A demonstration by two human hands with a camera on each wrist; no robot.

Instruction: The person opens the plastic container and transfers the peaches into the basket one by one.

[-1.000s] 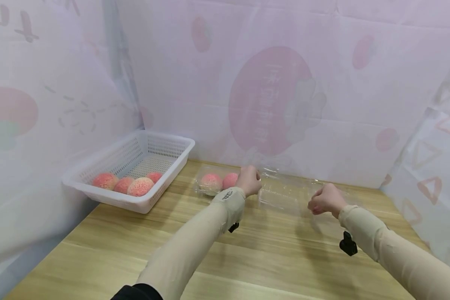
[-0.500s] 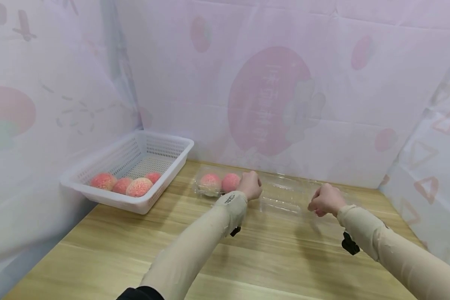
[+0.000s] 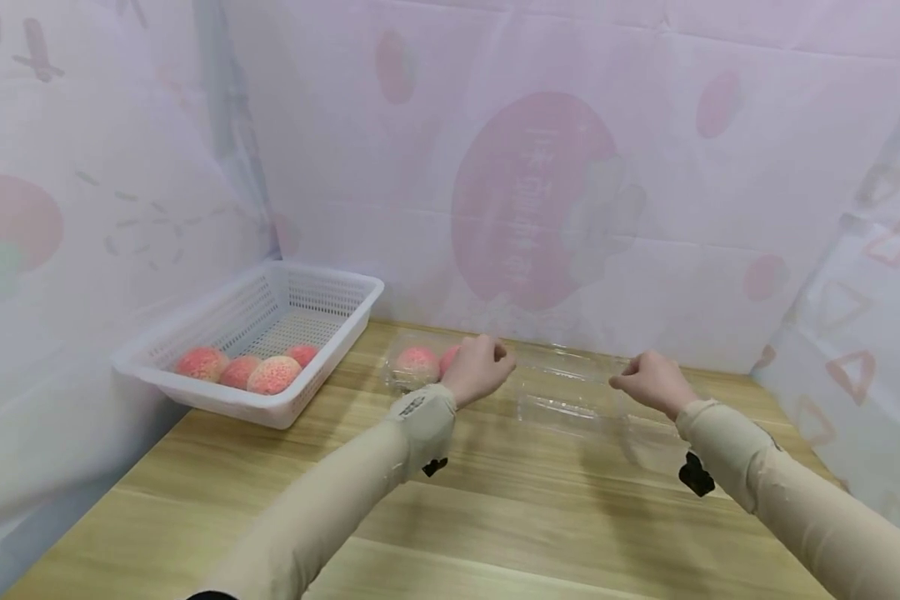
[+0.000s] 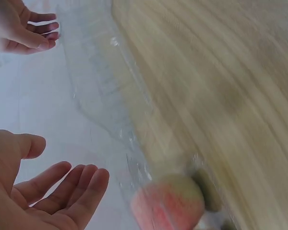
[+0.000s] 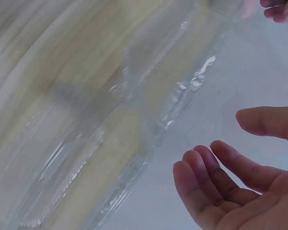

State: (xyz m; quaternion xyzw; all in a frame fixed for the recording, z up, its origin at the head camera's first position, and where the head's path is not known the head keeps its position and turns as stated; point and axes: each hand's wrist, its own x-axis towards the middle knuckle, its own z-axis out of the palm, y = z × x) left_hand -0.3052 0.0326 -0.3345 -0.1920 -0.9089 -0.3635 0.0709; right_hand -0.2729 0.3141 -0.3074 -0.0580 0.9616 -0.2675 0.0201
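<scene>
The left grip has its fingers loosely curved with the thumb standing apart, and nothing is caught between them. The right grip is in much the same shape, thumb well away from the fingers, also holding nothing. Both are raised at the far side of the light wood-grain bench.

Between the two grips, and running on beneath the right one, lies a long, clear, thin plastic tray with raised walls; no fruit shows in it. Just left of the left grip sits a clear plastic box with pink-and-cream, peach-like round fruit inside, one of them partly hidden by the left grip. Whether box and tray are joined cannot be told, since their edges overlap and are see-through.

Farther left, well apart from the left grip, stands a white, rectangular plastic basket with slotted walls. It holds four more speckled pink fruit, gathered at the end nearer the person, perhaps because that end is easier to reach. The basket's walls would stop them rolling; the box probably does likewise for its own. The two grips stand at opposite ends of the tray's middle part, a spacing that would suit steadying such flimsy plastic from both sides.
</scene>
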